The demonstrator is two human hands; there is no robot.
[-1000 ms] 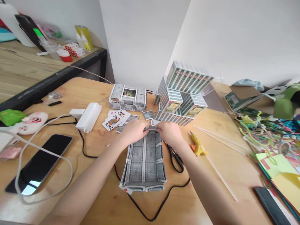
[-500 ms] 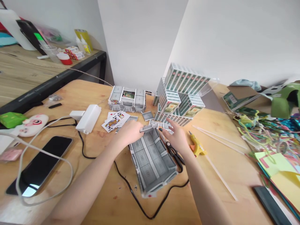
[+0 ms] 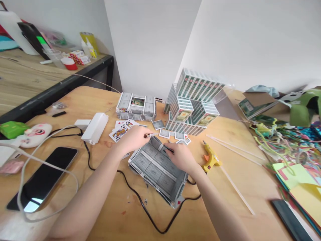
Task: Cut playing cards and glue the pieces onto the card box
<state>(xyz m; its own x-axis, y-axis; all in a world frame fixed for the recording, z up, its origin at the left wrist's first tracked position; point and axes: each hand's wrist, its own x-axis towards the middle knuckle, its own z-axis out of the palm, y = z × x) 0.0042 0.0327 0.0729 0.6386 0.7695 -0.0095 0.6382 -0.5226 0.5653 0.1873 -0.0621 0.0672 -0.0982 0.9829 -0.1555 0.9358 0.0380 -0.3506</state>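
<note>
A grey open tray made of playing cards [image 3: 156, 167] lies at a slant on the table between my arms, its inside facing up. My left hand [image 3: 135, 137] is closed on its far left corner. At the tray's far right side, my right hand [image 3: 180, 154] has its fingers bent round the wall. Behind my left hand lie loose face-up cards [image 3: 119, 131]. A few face-down cards [image 3: 165, 133] rest beyond the tray. A longer box covered in cards [image 3: 136, 106] stands farther back.
Stacked card packs [image 3: 192, 100] stand at the back. A yellow glue gun [image 3: 211, 157] and clear sticks [image 3: 237, 189] lie right. A black cable [image 3: 140, 201] loops in front; a phone [image 3: 43, 177] and white adapter [image 3: 95, 128] are left. Craft scraps [image 3: 283, 144] cover the right side.
The card tray has turned, its far end swinging left. My right hand has come down from open fingers onto its wall. My left hand has shifted slightly left with its corner.
</note>
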